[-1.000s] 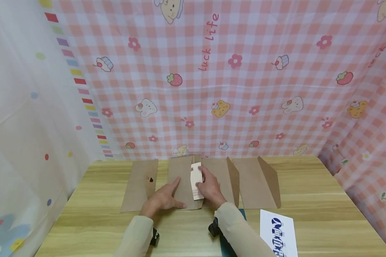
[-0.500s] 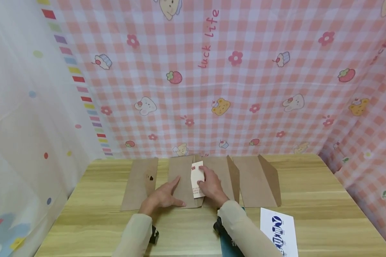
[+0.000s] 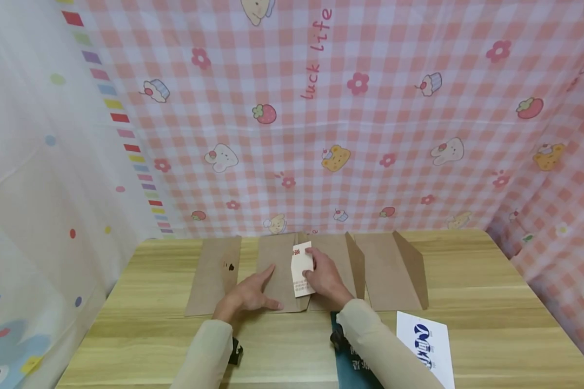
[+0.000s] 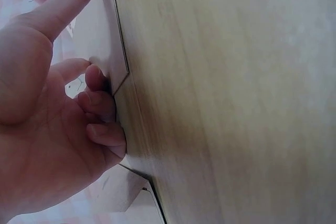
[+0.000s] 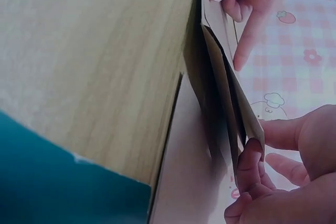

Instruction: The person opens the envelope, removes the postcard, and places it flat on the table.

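Note:
Several brown paper envelopes lie in a row; the second from the left (image 3: 276,251) is between my hands. A cream card (image 3: 303,270) with red print shows at its right-hand opening, its left edge overlapped by the envelope. My right hand (image 3: 328,278) pinches the card's right side between thumb and fingers. My left hand (image 3: 247,294) rests on the envelope with thumb and index finger spread; the left wrist view shows the other fingers bent against its lower edge. From the right wrist, the envelope's mouth (image 5: 228,85) gapes, with right-hand fingertips (image 5: 249,161) at its far end.
The leftmost envelope (image 3: 211,275) has a small dark mark. Two more envelopes, one (image 3: 326,259) beside my right hand and one (image 3: 382,270) farther right, have open flaps. A teal item (image 3: 347,356) lies under my right forearm, near a white sheet (image 3: 435,356) with blue print.
The right hand has moved slightly right with the card, and a wider strip of the card shows. The left hand stays on the envelope. The head view has shifted a little.

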A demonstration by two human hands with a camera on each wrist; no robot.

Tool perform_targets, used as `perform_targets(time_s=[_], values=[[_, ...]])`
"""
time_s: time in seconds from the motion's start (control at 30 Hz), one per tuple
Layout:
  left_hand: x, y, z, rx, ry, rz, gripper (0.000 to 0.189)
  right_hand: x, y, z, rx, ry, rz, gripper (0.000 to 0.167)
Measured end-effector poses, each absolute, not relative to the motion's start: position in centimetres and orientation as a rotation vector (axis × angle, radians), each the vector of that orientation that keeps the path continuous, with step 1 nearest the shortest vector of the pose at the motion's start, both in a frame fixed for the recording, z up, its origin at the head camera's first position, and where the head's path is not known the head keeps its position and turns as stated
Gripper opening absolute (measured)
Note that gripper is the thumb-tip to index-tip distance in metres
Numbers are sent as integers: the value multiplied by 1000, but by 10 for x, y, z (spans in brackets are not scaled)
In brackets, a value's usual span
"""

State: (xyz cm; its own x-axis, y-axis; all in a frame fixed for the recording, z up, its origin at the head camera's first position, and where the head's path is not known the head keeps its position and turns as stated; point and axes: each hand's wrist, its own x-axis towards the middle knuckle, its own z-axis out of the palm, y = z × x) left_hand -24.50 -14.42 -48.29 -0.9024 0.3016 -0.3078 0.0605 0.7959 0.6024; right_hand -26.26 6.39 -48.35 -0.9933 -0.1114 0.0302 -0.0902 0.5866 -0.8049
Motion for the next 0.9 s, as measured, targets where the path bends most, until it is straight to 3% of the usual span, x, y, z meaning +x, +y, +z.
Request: perform_targets(time_s=[0.9], values=[[-243,-146,-483,239,2563,918,105,-260,73,-481,-231,2699,-1494,49]])
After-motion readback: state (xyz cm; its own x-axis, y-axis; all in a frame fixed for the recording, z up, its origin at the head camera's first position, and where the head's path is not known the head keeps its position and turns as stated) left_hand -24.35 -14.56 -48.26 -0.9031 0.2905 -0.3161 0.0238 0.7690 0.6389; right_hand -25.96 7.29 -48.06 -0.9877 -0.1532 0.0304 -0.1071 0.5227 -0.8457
